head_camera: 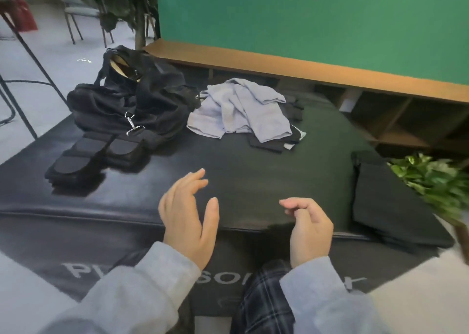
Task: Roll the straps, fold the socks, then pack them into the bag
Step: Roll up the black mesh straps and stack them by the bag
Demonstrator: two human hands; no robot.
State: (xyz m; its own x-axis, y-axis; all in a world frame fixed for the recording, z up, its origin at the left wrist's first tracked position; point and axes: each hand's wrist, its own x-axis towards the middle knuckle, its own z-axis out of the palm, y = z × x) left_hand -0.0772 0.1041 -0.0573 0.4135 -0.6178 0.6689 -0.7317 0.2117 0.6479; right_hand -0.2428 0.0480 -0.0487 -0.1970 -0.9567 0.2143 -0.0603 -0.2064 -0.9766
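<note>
A black bag [142, 97] lies slumped at the back left of a black padded bench [248, 181], its top open and a metal clip hanging at its front. In front of the bag sit black padded straps [94, 155], lying flat. A crumpled light blue cloth [241, 110] covers dark socks [269, 143] near the back centre. My left hand [190, 216] hovers over the bench's near edge with fingers spread and empty. To its right, my right hand [309, 229] has fingers loosely curled and holds nothing.
A folded black item [388, 201] rests at the bench's right end beside a green plant [431, 178]. A wooden ledge [279, 61] and green wall stand behind. Chairs and a metal stand are on the floor at left.
</note>
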